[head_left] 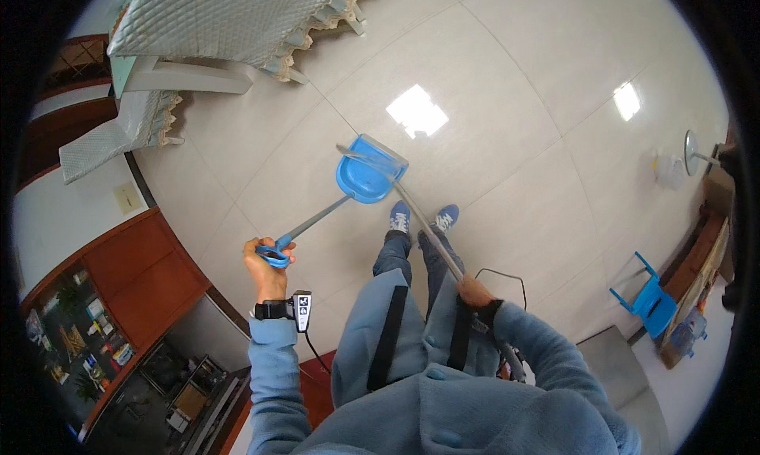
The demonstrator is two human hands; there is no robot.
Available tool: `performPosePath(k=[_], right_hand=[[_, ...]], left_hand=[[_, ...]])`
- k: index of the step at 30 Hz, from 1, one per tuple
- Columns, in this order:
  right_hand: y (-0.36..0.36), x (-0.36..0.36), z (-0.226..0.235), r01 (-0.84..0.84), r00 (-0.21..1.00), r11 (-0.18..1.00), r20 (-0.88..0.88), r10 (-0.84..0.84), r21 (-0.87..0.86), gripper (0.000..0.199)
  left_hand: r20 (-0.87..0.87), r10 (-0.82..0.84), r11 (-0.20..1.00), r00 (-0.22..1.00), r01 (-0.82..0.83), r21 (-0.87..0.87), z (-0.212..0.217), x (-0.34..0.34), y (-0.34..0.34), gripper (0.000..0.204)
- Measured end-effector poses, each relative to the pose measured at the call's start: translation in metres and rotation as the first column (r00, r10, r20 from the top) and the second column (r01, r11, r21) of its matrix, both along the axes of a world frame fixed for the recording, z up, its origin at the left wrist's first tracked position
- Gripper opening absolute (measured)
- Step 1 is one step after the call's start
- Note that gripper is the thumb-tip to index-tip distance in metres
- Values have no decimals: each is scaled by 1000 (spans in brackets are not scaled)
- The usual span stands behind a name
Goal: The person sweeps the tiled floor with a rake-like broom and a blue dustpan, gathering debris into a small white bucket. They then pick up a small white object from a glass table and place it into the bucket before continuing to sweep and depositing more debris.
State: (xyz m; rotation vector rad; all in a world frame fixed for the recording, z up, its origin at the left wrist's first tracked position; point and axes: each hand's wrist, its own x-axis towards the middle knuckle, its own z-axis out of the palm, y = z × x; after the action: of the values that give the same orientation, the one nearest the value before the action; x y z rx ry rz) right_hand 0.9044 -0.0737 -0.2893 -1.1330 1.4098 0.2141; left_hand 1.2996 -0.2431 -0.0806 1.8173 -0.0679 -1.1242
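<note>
Hands first, in the head view: your left hand (269, 269) is curled around the blue loop grip of a long-handled dustpan (364, 187), whose blue pan is down at the pale tiled floor (507, 218), just ahead of your shoes (401, 217); its open edge faces the upper right; your right hand (475, 291) is closed around a grey pole (427, 228), which slants forward and leftward to a thin head (366, 156) crossing over the pan, though you cannot tell whether the two touch; a pale quilted cover (229, 20) with a frilled edge drapes furniture at upper left; a small blue seat (655, 306) is at far right, well apart from the dustpan
</note>
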Motion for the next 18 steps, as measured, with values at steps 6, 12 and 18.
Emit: performPosePath(k=[6,12,18], right_hand=[[-68,-32,52,-13,997,999,-72,10,-38,35],[-85,37,62,150,983,969,-131,-126,197,35],[-112,14,77,46,993,996,-110,-38,71,40]], left_hand=[[-13,21,999,1000,-21,51,-3,25,-4,33],[-68,24,1000,997,-23,13,-5,26,-5,32],[-156,16,1000,988,-15,7,9,22,-10,33]])
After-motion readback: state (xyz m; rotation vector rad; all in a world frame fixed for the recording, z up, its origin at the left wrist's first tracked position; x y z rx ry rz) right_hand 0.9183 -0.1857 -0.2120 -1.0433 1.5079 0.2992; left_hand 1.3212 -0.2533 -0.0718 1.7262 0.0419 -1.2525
